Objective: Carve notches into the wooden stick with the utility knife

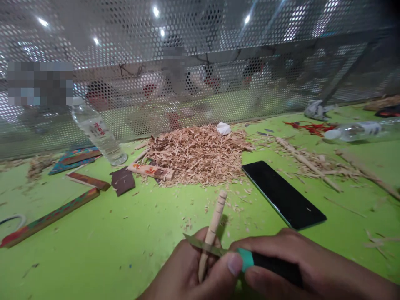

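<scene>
My left hand (190, 266) is closed around a pale wooden stick (216, 216) that has pencil-like marks across its upper part. The stick leans slightly right and its lower end sits within the fingers. In my right hand (281, 258) is a carving knife (246, 259) with a black and teal handle. Its blade lies across the stick, pointing left, and my left thumb is by the blade's base. Beyond the hands rises a heap of wood shavings (200, 154).
A phone (283, 193) lies right of the shavings. A water bottle (98, 133) stands at left; another bottle (359, 131) lies far right. Painted wooden strips (53, 214), brown sandpaper (123, 181) and carved sticks (306, 162) lie about. Perforated metal mesh (140, 112) borders the green table (93, 258).
</scene>
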The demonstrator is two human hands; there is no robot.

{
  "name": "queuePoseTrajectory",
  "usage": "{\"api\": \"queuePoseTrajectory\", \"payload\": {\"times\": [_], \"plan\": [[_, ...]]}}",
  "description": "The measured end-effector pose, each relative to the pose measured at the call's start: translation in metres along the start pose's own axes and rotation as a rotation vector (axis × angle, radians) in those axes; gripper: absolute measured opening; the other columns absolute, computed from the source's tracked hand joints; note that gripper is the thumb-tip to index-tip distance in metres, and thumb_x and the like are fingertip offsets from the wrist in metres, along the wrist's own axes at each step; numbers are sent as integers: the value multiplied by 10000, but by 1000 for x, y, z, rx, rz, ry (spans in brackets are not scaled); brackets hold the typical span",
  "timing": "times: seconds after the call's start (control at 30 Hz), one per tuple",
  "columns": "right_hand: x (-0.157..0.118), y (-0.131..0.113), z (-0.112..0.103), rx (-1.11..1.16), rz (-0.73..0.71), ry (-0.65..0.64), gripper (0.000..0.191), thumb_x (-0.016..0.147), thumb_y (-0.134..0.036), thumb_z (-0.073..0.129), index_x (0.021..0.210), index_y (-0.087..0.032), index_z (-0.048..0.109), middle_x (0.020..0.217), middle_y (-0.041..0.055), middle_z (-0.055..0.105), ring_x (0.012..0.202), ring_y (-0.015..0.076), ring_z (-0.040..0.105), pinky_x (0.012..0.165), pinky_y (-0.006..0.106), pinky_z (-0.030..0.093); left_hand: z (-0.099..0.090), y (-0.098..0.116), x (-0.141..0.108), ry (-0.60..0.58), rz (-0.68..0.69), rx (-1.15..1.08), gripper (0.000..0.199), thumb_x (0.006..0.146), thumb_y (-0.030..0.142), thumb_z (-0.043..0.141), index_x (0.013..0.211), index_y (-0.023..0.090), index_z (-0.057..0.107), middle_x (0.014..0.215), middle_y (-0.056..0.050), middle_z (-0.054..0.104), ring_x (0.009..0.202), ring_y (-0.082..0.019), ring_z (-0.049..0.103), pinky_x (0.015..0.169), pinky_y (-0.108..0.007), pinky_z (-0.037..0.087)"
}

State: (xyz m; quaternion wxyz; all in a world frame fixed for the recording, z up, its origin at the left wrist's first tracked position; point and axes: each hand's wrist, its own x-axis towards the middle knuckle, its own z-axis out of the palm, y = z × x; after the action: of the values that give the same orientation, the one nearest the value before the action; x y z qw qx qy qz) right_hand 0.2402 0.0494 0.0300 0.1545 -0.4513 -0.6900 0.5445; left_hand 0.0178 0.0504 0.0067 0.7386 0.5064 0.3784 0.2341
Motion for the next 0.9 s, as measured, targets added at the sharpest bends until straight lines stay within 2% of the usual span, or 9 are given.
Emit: {"api": "queuePoseTrajectory", "payload": {"times": [0.23,0.33,0.4,0.43,0.53,0.63,0.73,0.8,0.9], "plan": [[-1,2,6,-11,-4,33,615,956,-780,558,914,-227,825,635,21,709,698,248,692,696,300,540,1,12,2,-40,14,24,613,899,800,638,900,187,659,793,7,486,815,-172,474,800,-293,440],[3,-1,3,-65,23,86,516,954,-703,637,902,-229,836,656,20,725,701,247,681,750,320,557,5,8,5,58,58,-41,569,907,769,662,845,204,627,680,42,488,714,-144,507,793,-282,488],[5,-3,0,-94,29,121,458,948,-654,682,876,-229,839,672,22,735,712,247,676,782,332,564,6,0,7,69,-8,-81,572,880,793,672,868,230,572,563,105,404,506,-93,394,565,-225,439],[4,-3,-2,-98,24,129,447,949,-642,689,866,-231,841,686,25,742,722,250,678,785,334,565,6,-3,7,69,-48,-147,583,850,810,691,877,255,512,509,146,344,399,-65,269,419,-195,314],[-1,-2,-4,-80,36,112,486,965,-677,648,900,-242,855,817,56,788,822,276,699,780,342,561,3,-8,7,19,-81,-254,582,846,746,762,962,286,424,493,193,341,320,-32,162,327,-159,187],[-9,-2,-4,24,123,250,624,904,-806,643,1043,-240,864,1024,100,799,939,298,688,821,371,546,0,-4,6,-32,-62,-287,590,837,630,851,982,286,395,574,183,417,322,-4,205,316,-130,204],[-10,-3,-5,202,182,299,745,807,-922,655,973,-217,832,805,48,674,693,196,541,612,304,446,-1,1,6,-35,-68,-266,525,891,586,823,991,274,411,640,158,445,346,5,226,313,-119,211],[-7,-3,-7,310,161,193,718,819,-920,650,861,-211,757,654,-34,499,587,140,382,527,263,316,-1,0,6,-43,-69,-254,455,945,585,761,1027,264,450,622,156,418,351,0,231,322,-112,232],[0,2,-8,390,125,91,615,934,-825,624,858,-216,680,594,-85,394,551,121,306,504,252,255,-2,-5,7,-39,-39,-226,433,968,598,724,1100,241,517,596,154,401,353,-4,268,347,-99,285]]}}
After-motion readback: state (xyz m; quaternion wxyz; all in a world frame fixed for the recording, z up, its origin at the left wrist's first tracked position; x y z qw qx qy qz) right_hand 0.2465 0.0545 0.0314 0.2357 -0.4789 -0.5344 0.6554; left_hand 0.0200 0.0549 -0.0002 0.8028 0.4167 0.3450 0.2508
